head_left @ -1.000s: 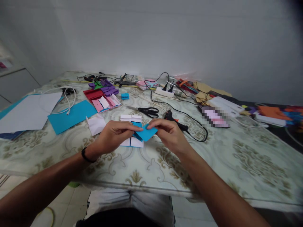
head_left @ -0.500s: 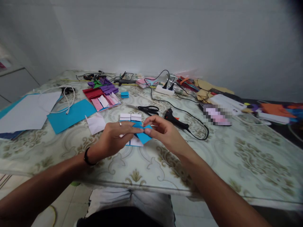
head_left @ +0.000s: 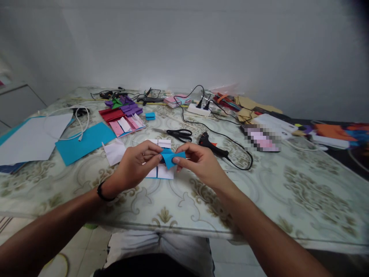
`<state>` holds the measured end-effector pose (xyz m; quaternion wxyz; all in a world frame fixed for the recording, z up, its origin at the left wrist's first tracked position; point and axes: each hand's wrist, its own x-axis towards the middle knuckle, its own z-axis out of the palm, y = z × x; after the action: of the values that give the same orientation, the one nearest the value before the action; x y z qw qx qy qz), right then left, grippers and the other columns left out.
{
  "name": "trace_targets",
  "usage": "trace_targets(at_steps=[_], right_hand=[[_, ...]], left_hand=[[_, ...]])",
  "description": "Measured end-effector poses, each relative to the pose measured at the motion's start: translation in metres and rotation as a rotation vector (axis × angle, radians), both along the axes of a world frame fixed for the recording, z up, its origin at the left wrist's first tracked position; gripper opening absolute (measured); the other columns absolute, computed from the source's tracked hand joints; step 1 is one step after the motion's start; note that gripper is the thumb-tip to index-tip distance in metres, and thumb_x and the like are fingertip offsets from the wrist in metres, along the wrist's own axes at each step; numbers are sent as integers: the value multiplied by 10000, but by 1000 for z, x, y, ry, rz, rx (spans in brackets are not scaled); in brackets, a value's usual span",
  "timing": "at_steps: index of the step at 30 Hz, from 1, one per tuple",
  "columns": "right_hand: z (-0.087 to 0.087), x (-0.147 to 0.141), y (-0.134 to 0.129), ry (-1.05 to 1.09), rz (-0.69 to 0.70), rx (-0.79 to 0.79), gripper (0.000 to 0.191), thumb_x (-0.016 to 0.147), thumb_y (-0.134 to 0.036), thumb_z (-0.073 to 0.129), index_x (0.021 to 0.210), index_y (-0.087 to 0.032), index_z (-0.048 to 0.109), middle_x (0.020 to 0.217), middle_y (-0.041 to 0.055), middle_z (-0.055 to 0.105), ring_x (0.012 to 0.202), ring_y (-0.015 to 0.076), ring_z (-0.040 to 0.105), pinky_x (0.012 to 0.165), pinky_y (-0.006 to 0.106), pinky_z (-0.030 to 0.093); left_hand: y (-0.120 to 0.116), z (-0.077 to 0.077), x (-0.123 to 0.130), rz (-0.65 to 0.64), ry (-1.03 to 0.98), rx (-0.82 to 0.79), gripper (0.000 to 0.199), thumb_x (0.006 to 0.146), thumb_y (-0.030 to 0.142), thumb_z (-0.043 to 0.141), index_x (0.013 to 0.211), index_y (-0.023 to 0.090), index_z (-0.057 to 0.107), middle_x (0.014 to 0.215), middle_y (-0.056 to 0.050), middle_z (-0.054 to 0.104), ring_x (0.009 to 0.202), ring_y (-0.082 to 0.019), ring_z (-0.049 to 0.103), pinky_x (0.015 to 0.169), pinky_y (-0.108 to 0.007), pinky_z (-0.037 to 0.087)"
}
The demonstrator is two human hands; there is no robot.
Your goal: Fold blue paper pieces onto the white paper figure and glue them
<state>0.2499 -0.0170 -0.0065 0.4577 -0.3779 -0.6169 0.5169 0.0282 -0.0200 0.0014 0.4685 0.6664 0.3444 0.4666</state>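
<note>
A small piece of folded blue paper (head_left: 170,158) is held up between my two hands, over the middle of the table. My left hand (head_left: 137,159) pinches its left edge between thumb and fingers. On the other side, my right hand (head_left: 196,157) grips the paper with the thumb on top and the fingers behind. Below lies a folded white-and-blue paper piece (head_left: 165,173) with creased flaps, partly hidden by the hands and the blue paper.
Black scissors (head_left: 180,134) and a black glue gun (head_left: 213,145) with its cord lie just beyond my hands. White sheets (head_left: 34,136) and a blue sheet (head_left: 86,144) are at left. Folded coloured papers (head_left: 127,109) and a white power strip (head_left: 198,110) sit farther back.
The blue paper has turned and now shows a bent, creased shape. My left hand has gone from fingers lying across it to pinching its left edge; my right hand keeps its grip.
</note>
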Motion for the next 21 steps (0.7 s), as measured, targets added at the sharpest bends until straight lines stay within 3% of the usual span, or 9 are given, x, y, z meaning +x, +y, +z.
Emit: trace_targets(at_steps=[5, 15, 21], right_hand=[[-2, -2, -1, -3, -31, 51, 396, 737, -518, 909, 857, -208, 692, 749, 2, 719, 583, 161, 672, 588, 311, 570], [-3, -2, -3, -26, -80, 84, 332, 765, -448, 893, 868, -207, 690, 728, -9, 688, 573, 155, 663, 565, 293, 527], [-1, -2, -4, -39, -74, 79, 369, 745, -474, 905, 848, -201, 680, 754, -3, 688, 579, 154, 667, 565, 295, 527]], left_hand=[[1, 1, -1, -29, -43, -7, 219, 891, 360, 801, 910, 177, 681, 808, -55, 823, 752, -211, 817, 674, -272, 658], [4, 4, 0, -92, -183, -159, 352, 820, 422, 888, 911, 152, 680, 812, -50, 826, 779, -221, 832, 748, -309, 704], [4, 4, -1, -100, -180, -166, 325, 832, 393, 881, 923, 148, 688, 768, -45, 821, 728, -214, 825, 737, -298, 699]])
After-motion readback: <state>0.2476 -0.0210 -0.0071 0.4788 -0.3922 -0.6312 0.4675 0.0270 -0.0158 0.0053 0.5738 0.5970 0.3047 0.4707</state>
